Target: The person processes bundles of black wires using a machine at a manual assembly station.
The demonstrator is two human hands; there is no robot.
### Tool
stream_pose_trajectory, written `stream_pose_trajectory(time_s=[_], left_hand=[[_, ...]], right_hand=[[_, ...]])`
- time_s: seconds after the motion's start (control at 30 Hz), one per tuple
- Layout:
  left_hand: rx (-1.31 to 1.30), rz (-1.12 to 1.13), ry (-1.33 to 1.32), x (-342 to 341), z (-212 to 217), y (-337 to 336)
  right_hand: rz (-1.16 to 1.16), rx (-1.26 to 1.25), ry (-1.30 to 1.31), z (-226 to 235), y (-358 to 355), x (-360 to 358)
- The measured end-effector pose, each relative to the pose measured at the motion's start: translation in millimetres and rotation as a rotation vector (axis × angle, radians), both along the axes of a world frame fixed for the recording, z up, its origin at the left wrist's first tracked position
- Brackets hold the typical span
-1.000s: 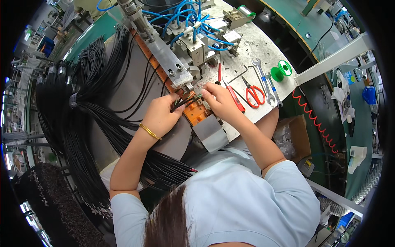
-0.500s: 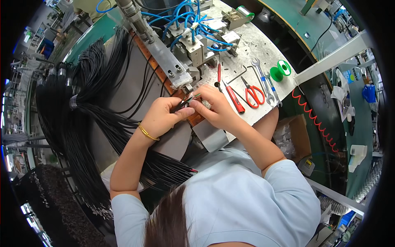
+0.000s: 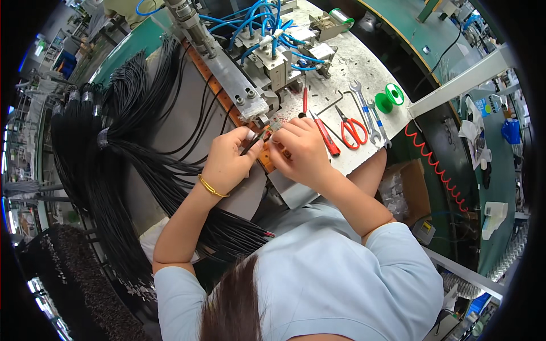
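Observation:
My left hand (image 3: 227, 159) pinches a black cable (image 3: 250, 147) near its end, just in front of the machine's metal head (image 3: 253, 109). Close against it, my right hand (image 3: 302, 149) has its fingers curled in at the thin coloured wires (image 3: 267, 134) coming out of that cable. The fingers partly cover these small wire ends. Both hands are over an orange-brown rail (image 3: 228, 107) that runs under the machine. A large bundle of black cables (image 3: 153, 165) spreads out left of my left hand, some passing under my left forearm.
Right of my hands lie a red-handled cutter knife (image 3: 326, 138), red-handled scissors (image 3: 354, 132), a hex key (image 3: 331, 102) and wrenches (image 3: 367, 111). A green spool (image 3: 389, 98) stands by the table edge. Blue air tubes (image 3: 264, 25) loop above the machine. A cardboard box (image 3: 406, 190) sits below.
My left hand has moved slightly right and turned upward with the cable. My right hand has shifted a little right, its fingers now more curled over the wire ends.

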State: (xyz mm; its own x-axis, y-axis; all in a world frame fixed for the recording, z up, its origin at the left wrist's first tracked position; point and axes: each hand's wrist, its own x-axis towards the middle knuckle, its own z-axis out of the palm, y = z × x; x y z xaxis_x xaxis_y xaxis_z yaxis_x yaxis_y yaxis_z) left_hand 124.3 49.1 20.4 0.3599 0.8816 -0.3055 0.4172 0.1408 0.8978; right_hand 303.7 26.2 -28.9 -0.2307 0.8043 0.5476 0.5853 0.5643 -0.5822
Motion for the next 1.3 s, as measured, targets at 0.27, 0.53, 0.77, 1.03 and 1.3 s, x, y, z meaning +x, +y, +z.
stream_pose_trajectory(time_s=[0.27,0.53,0.77,1.03,1.3], left_hand=[[0.252,-0.176,0.031,-11,-18,5],[0.037,-0.028,0.039,-14,10,10],[0.066,-0.113,0.27,-10,2,7],[0.212,-0.134,0.325,-8,-7,8],[0.137,-0.029,0.202,-9,-9,10]], right_hand=[[0.064,-0.255,0.27,-6,10,5],[0.057,-0.14,-0.059,-2,8,13],[0.02,-0.365,0.298,-16,19,20],[-0.022,-0.24,0.106,-33,23,19],[-0.08,-0.398,0.296,-47,23,13]])
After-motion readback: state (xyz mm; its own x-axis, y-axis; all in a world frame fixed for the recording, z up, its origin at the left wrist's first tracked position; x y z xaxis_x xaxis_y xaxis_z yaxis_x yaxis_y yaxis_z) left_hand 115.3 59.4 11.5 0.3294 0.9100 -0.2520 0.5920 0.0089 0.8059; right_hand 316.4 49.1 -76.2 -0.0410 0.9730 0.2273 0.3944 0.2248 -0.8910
